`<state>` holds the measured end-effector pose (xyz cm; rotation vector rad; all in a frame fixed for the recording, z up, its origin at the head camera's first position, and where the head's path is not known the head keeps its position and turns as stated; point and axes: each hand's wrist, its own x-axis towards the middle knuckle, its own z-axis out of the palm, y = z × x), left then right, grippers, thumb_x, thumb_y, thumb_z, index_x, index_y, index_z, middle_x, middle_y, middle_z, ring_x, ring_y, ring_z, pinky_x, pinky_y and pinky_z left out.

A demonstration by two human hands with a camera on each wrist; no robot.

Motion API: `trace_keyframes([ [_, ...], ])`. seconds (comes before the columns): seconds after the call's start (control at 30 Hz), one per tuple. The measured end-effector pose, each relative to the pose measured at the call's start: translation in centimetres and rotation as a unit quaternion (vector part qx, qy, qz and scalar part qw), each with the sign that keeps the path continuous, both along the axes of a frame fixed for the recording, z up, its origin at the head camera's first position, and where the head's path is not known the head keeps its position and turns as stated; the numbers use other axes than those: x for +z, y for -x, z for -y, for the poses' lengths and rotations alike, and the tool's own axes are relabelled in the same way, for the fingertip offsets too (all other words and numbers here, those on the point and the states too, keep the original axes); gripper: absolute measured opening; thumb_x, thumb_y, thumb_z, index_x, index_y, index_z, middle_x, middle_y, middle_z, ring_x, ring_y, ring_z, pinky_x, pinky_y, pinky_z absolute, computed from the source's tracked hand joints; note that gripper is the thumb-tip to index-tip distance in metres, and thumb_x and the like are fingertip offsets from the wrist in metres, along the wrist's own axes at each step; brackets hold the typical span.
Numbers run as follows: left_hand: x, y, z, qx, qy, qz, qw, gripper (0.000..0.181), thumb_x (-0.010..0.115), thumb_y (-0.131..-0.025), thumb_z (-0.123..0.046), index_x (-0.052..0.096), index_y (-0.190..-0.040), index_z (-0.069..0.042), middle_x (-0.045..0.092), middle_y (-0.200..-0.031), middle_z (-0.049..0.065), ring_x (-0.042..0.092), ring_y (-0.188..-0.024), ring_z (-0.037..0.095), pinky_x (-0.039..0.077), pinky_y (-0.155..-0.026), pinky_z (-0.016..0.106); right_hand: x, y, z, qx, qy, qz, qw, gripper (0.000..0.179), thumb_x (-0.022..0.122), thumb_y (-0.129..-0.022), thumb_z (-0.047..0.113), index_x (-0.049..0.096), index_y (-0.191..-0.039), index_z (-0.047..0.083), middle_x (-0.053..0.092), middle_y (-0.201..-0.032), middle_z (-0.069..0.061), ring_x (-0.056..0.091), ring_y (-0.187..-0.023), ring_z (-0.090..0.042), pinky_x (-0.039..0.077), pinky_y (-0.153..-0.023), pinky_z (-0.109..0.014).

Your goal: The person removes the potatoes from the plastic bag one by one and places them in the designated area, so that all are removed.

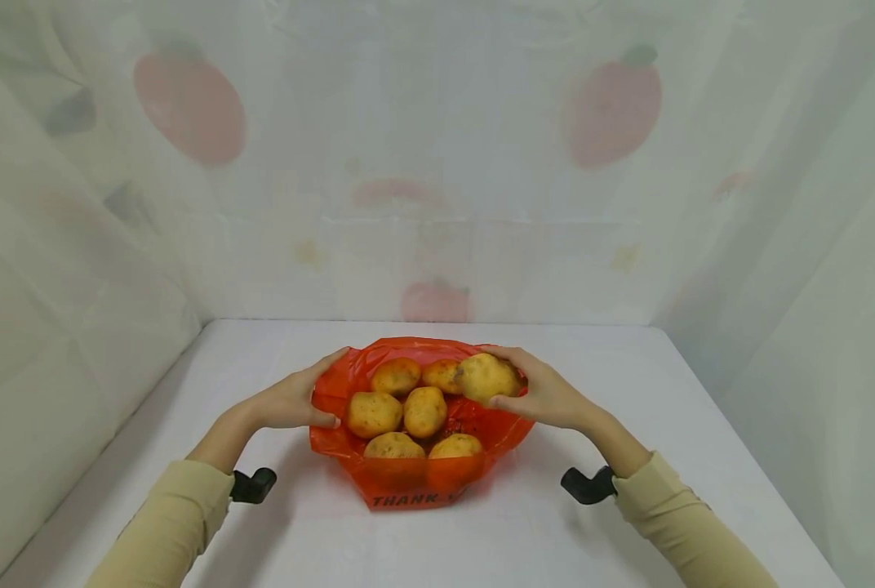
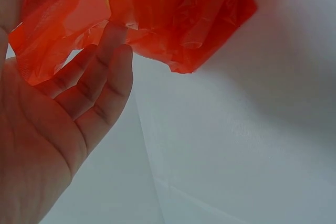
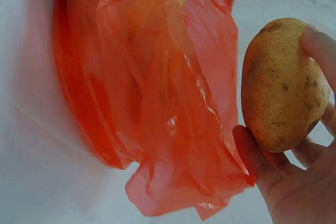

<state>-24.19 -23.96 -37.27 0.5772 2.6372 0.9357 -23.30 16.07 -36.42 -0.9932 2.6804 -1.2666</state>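
A red plastic bag (image 1: 408, 487) with dark "THANK" lettering sits on the table, its mouth spread wide. Inside lie several yellow-brown potatoes (image 1: 424, 412). At the bag's left side, my left hand (image 1: 290, 400) grips the rim, thumb on the inner side and fingers behind the plastic. In the left wrist view the red film (image 2: 163, 14) passes between thumb and fingers (image 2: 100, 77). My right hand (image 1: 548, 394) holds one potato (image 1: 487, 377) over the right part of the mouth. The right wrist view shows thumb and fingers around that potato (image 3: 281, 85), beside the bag's crumpled edge.
The white table (image 1: 261, 539) extends around the bag. A pale curtain (image 1: 437, 122) with faded fruit prints rises behind it and along both sides. Black curved pieces (image 1: 254, 485) stick out at both wrists, by the beige sleeves (image 1: 169, 518).
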Motion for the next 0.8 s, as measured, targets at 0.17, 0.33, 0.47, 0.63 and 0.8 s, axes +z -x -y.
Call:
trace_keyframes([
  [0.17,-0.1,0.1,0.1,-0.004,-0.006,0.0,1.0,0.099,0.075,-0.075,-0.025,0.009,-0.149,-0.028,0.032,-0.145,0.013,0.044,-0.121,0.032,0.04,-0.097,0.053,0.4,0.1,-0.7,-0.016,0.01,0.006,0.9998,0.069,0.071,-0.08,0.032,0.036,-0.14,0.023,0.043,-0.135,0.002,0.05,-0.111,-0.018,0.047,-0.09,-0.036],
  [0.33,-0.2,0.1,0.0,-0.004,-0.008,-0.001,1.0,0.099,0.074,-0.075,-0.025,0.009,-0.149,-0.028,0.032,-0.145,0.012,0.044,-0.121,0.031,0.041,-0.096,0.051,0.5,0.4,-1.3,-0.024,0.033,0.01,0.9991,0.07,0.071,-0.08,0.027,0.035,-0.14,0.022,0.042,-0.136,-0.001,0.051,-0.108,-0.019,0.049,-0.085,-0.032],
  [0.47,-0.3,0.1,0.1,-0.003,-0.004,-0.005,1.0,0.099,0.074,-0.075,-0.025,0.009,-0.149,-0.028,0.031,-0.146,0.012,0.043,-0.122,0.032,0.04,-0.097,0.052,0.5,0.6,-1.4,-0.039,0.042,0.011,0.9983,0.071,0.071,-0.081,0.02,0.034,-0.141,0.016,0.04,-0.138,-0.004,0.051,-0.107,-0.021,0.048,-0.086,-0.034],
  [0.63,-0.4,0.2,0.1,-0.004,-0.005,-0.009,0.9999,0.099,0.074,-0.075,-0.024,0.008,-0.149,-0.028,0.028,-0.148,0.01,0.042,-0.123,0.031,0.039,-0.098,0.052,2.0,-0.2,-1.2,-0.052,0.05,0.01,0.9974,0.069,0.068,-0.083,0.012,0.031,-0.141,0.006,0.039,-0.137,-0.014,0.05,-0.109,-0.029,0.047,-0.088,-0.041],
  [0.8,-0.4,0.2,0.0,0.0,-0.004,-0.007,1.0,0.099,0.074,-0.075,-0.024,0.009,-0.149,-0.03,0.027,-0.149,0.009,0.041,-0.124,0.032,0.038,-0.098,0.052,1.9,0.7,-1.7,-0.067,0.058,0.016,0.9959,0.068,0.067,-0.084,0.017,0.031,-0.142,0.013,0.04,-0.136,-0.013,0.049,-0.111,-0.029,0.048,-0.088,-0.04],
])
